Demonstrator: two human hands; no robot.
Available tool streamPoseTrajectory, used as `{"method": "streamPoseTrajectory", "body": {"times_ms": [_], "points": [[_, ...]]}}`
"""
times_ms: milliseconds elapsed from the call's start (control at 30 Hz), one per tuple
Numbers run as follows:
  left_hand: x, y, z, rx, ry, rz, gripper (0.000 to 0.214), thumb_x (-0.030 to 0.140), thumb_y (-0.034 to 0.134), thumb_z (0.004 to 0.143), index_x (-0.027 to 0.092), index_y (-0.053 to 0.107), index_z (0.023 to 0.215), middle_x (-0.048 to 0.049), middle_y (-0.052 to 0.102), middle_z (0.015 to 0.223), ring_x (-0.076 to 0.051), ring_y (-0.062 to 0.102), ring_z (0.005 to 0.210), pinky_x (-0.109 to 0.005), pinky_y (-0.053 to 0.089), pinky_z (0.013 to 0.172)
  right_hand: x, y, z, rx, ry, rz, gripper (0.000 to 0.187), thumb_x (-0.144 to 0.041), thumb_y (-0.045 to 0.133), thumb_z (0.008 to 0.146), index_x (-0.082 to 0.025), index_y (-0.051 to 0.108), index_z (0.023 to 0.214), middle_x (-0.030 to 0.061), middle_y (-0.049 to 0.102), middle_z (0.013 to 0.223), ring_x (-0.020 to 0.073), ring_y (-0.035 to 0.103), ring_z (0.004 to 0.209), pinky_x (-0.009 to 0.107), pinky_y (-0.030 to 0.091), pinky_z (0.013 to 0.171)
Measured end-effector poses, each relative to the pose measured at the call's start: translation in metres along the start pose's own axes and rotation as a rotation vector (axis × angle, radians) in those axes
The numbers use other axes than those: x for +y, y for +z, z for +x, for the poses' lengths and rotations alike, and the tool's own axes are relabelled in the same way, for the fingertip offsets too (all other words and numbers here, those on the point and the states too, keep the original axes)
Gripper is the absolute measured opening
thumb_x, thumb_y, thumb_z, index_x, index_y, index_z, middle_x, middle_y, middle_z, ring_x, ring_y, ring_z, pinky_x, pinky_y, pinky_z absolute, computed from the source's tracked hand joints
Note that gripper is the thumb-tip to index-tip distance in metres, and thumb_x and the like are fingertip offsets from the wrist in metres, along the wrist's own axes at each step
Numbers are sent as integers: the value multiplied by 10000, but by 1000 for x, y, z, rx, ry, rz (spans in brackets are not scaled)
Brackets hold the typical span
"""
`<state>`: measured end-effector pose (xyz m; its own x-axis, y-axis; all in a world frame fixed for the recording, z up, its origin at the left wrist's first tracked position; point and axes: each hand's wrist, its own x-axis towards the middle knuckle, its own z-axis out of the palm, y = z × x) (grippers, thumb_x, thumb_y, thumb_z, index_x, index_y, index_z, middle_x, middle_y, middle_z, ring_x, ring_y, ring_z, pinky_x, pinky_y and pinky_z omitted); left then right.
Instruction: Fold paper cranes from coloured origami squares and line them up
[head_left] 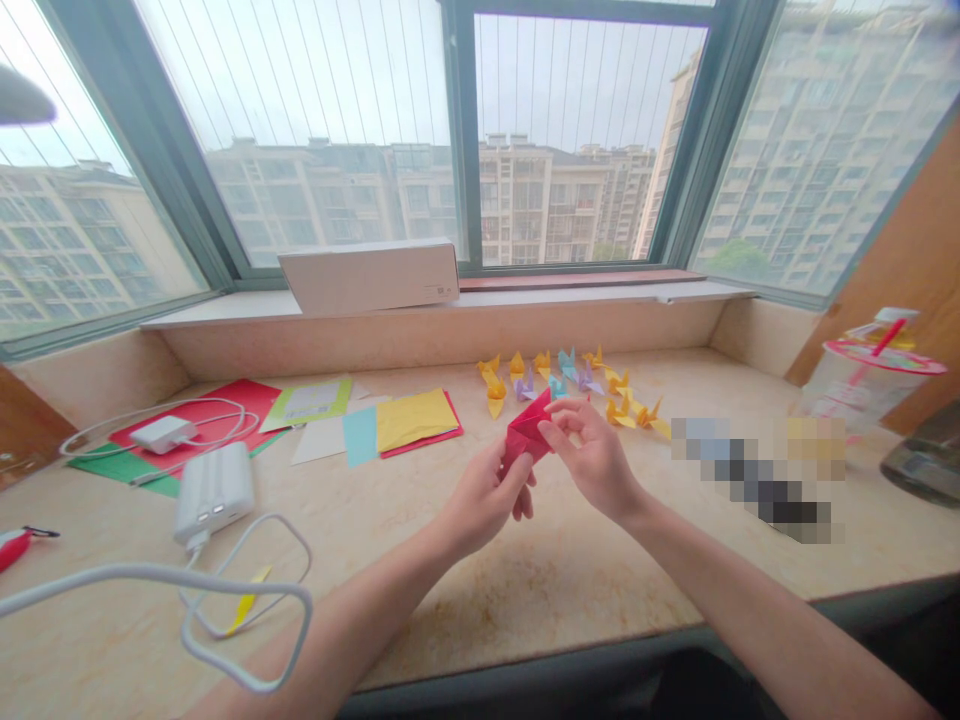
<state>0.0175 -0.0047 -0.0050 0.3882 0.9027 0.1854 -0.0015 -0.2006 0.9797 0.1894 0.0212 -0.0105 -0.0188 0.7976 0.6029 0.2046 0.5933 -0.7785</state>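
A small folded piece of red origami paper (529, 428) is held up above the stone sill, with creases and a pointed top showing. My left hand (491, 492) grips its lower left part between thumb and fingers. On its right edge, the thumb and fingertips of my right hand (589, 450) pinch the paper. Just beyond my hands stand several folded paper cranes (493, 385) in yellow, blue and purple. To the left of them lies a stack of yellow paper sheets (416, 420) on top of red ones.
At left are a white power bank (216, 490), a white charger (163, 434) and looping cables (247, 685) near my left forearm. Red paper (232, 405) and green paper (101, 465) lie beneath the charger. A white box (371, 277) stands by the window. A lidded cup (862, 385) stands right.
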Motion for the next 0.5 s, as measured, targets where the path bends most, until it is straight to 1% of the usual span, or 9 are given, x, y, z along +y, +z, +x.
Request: {"method": "streamPoseTrajectory", "body": {"times_ms": [67, 133, 167, 233, 333, 400, 500], "points": [[-1, 0, 0, -12, -1, -2, 350, 521, 514, 945, 182, 480, 863, 56, 520, 600, -99, 578, 446, -185, 400, 403, 1, 0, 0, -6, -46, -48, 200, -346, 627, 932, -248, 624, 1106, 31, 691, 915, 183, 641, 770, 346, 541, 731], [-2, 0, 1, -13, -4, -27, 369, 540, 510, 941, 181, 476, 863, 55, 523, 613, -99, 578, 442, -190, 404, 405, -1, -1, 0, -26, -128, -132, 141, -283, 594, 947, -258, 664, 1066, 59, 666, 1040, 202, 640, 905, 369, 542, 794], [-2, 0, 1, -8, -6, -44, 379, 551, 513, 935, 178, 481, 874, 49, 536, 647, -95, 578, 439, -195, 408, 405, -2, -1, 0, -40, -171, -169, 144, -249, 579, 950, -262, 689, 1041, 71, 641, 1104, 216, 627, 989, 387, 538, 840], [-2, 0, 2, 13, -8, -79, 402, 572, 514, 926, 171, 495, 914, 38, 550, 711, -91, 580, 435, -205, 412, 402, -5, -2, 0, -66, -231, -210, 197, -185, 563, 938, -272, 727, 1003, 83, 580, 1210, 233, 593, 1103, 425, 521, 925], [0, -1, 3, 38, -3, -124, 430, 597, 497, 926, 170, 508, 980, 41, 540, 722, -98, 582, 437, -214, 412, 404, -8, -3, 0, -100, -253, -236, 280, -105, 553, 899, -279, 753, 990, 84, 503, 1332, 233, 585, 1117, 457, 506, 969], [1, -1, 3, 67, 5, -158, 440, 608, 497, 923, 173, 511, 986, 32, 552, 731, -105, 588, 454, -219, 413, 418, -9, -4, -1, -122, -263, -267, 313, -81, 550, 879, -283, 760, 992, 79, 492, 1372, 245, 571, 1144, 477, 492, 980], [4, -2, 2, 104, 7, -212, 455, 613, 484, 928, 164, 532, 985, 14, 582, 682, -130, 592, 496, -241, 430, 468, -10, -6, -2, -139, -300, -334, 303, -98, 560, 877, -290, 769, 984, 71, 530, 1363, 278, 533, 1217, 515, 455, 1013]]}}
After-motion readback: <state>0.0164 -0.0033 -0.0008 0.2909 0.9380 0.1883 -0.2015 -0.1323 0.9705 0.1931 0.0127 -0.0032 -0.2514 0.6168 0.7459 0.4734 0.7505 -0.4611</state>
